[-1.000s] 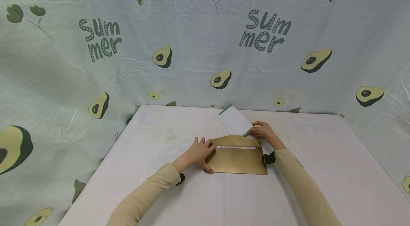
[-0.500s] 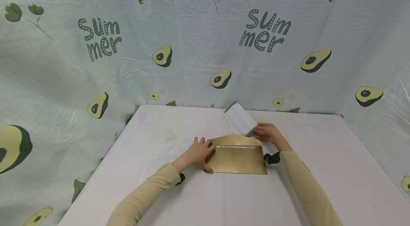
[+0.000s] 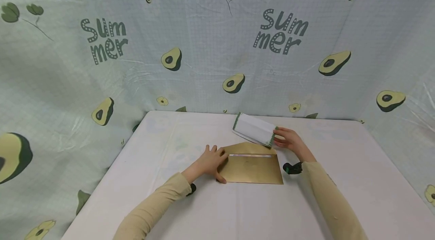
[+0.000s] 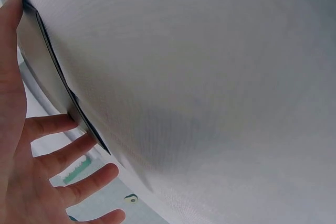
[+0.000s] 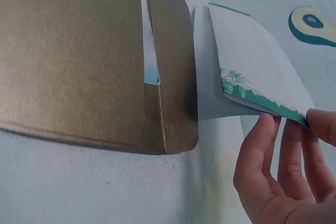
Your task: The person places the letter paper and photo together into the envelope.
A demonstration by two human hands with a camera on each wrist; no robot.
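"Where is the folded white paper (image 3: 253,128)?"

"At the far side of the gold envelope (image 3: 251,170), its green-trimmed end pinched in the grip of the right hand (image 3: 287,140)."

"And the left hand (image 3: 209,161)?"

"Grip wide, fingers spread over the envelope's left end, on a pale tabletop (image 3: 272,213) before an avocado-print sheet (image 3: 204,24)."

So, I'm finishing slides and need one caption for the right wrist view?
Right fingers pinch green-edged white paper near a gold envelope.
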